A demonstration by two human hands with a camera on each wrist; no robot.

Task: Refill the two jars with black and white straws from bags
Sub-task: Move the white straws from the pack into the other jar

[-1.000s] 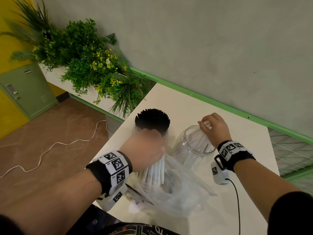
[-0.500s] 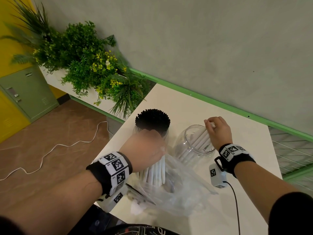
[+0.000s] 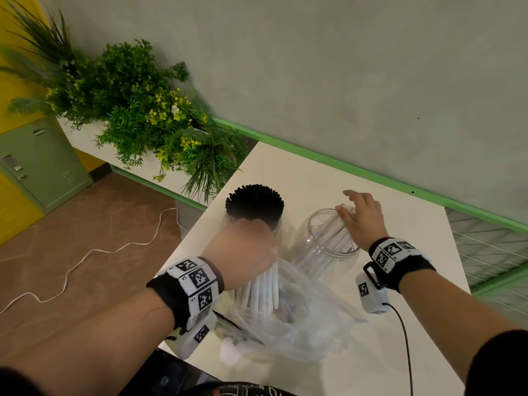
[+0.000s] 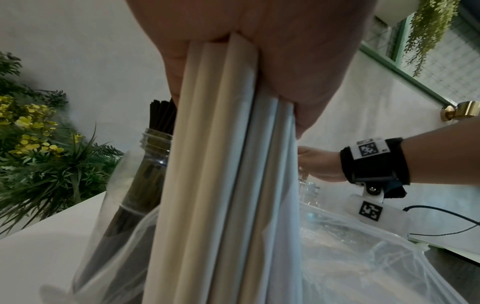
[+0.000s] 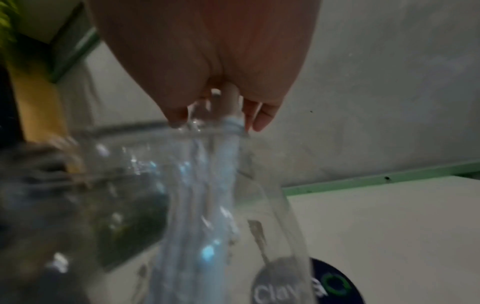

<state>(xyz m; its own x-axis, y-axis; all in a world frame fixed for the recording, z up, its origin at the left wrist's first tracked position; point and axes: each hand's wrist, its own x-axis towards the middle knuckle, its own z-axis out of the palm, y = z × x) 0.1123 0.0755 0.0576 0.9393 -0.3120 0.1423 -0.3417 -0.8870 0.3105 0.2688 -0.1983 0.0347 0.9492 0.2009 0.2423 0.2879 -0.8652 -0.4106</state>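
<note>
On the white table [image 3: 300,172] my left hand [image 3: 245,247] grips a bundle of white straws [image 3: 264,290] that stands upright in a clear plastic bag [image 3: 308,324]. The left wrist view shows that hand [image 4: 259,51] wrapped round the straws [image 4: 221,185], with the bag [image 4: 363,257] below. Behind it a jar packed with black straws [image 3: 254,204] stands upright. To the right a clear jar [image 3: 305,247] holds leaning white straws [image 3: 334,235]. My right hand [image 3: 363,218] hovers over its rim, fingers spread, thumb touching the straw tops. The right wrist view, blurred, shows fingertips [image 5: 259,117] at the jar's rim [image 5: 207,131].
Green plants [image 3: 143,110] stand in a planter left of the table. A green cabinet [image 3: 37,167] and a white cable [image 3: 85,252] are on the floor side. A grey wall with a green strip [image 3: 371,172] runs behind. A dark round sticker [image 5: 324,283] lies beside the clear jar.
My right hand lowered white straws into the clear jar, shifted toward its far rim and spread its fingers. The left hand kept its grip and stayed put.
</note>
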